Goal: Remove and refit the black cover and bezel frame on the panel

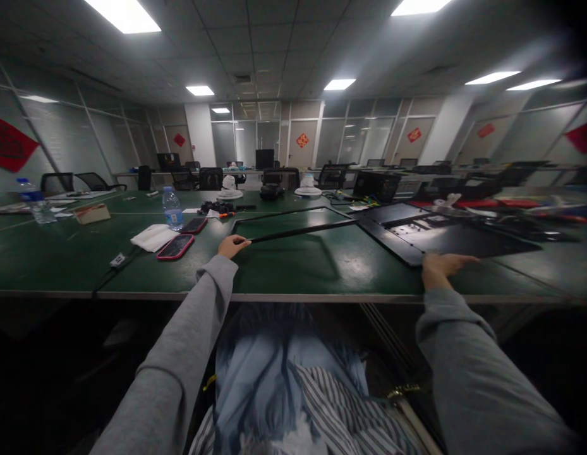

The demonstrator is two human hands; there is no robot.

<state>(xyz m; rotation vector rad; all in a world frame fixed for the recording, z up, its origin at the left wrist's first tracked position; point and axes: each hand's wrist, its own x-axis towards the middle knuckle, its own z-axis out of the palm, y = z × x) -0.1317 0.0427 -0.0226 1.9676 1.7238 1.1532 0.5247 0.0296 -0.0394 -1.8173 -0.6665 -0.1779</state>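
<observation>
My left hand (233, 245) pinches the near-left corner of a thin black rectangular frame (300, 232), whose near bar is raised a little over the green table. The frame's right end meets the edge of a flat black panel (483, 240) with cutouts and small parts on its upper face. At that panel's near edge, my right hand (442, 268) grips it, fingers stretched to the right below the rim. The thumb is hard to make out. Whether frame and panel are joined, I cannot tell.
Left on the green table (284, 272) are two phones (176, 246), white tissue (153, 237), water bottles (172, 208) and a cable (117, 260). Small white fans (308, 186) and a black box-like device (376, 185) stand farther back. Blurred cluttered items lie far right.
</observation>
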